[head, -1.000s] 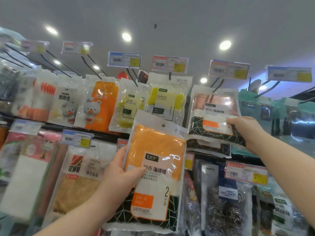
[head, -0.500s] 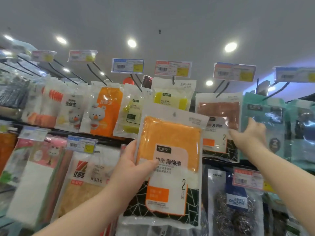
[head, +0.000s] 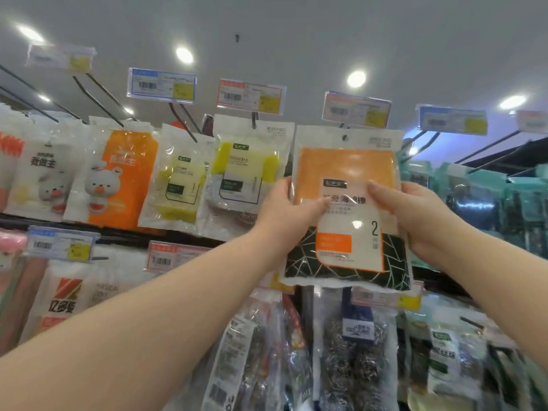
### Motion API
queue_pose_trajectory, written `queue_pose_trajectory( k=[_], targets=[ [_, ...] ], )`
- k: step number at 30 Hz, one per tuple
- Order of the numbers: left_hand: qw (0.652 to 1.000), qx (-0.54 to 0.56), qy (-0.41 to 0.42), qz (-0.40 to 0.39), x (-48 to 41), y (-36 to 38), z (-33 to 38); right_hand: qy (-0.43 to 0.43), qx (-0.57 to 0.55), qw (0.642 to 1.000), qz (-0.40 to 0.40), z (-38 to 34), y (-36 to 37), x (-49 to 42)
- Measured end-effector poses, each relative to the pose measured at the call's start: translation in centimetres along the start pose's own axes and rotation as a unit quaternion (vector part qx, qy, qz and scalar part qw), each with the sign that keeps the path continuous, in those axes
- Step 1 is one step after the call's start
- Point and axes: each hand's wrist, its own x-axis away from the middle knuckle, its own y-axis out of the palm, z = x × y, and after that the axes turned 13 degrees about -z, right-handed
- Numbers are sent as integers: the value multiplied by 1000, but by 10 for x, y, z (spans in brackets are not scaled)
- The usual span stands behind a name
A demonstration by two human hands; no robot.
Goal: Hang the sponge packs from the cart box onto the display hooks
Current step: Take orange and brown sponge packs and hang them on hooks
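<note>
Pack [head: 347,203] moved up to just below red tag [head: 355,109]; right hand [head: 415,215] joined left hand [head: 284,215], both pinching its edges; hole [head: 344,138] looks unthreaded; hanging still to do.

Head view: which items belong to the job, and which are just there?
Job: orange sponge pack; left hand and right hand, both gripping it.
Just there: yellow sponge packs, bear packs, steel scourers, teal packs.
</note>
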Motion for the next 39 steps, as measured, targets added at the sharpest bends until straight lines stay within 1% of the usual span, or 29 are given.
queue_pose_trajectory(
  k=[4, 9, 17, 22, 28, 35, 39],
  targets=[
    [999, 4, -22, -27, -17, 3, 2, -3, 11, 1000, 27, -3, -7, -8],
    [1000, 13, 4, -8, -24, 3, -1, -14, 11, 999, 41, -1, -7, -16],
    [1000, 14, 19, 5, -34, -4, -5, -42, 4, 998, 44, -3, -1, -29],
    [1000, 7, 14, 10, -41, -4, -5, -41, 4, 998, 46, -3, -3, -37],
    [1000, -10, 11, 17, -48, -2, -8, -30, 6, 998, 52, -1, -9, -46],
    [999, -48, 1, 20, -53, 0, -13, 19, 19, 999, 40, 3, -11, -56],
    [997, -61, -36, 37, -59, 4, -20, 40, 75, 996, 36, 10, -10, -58]
  ],
)
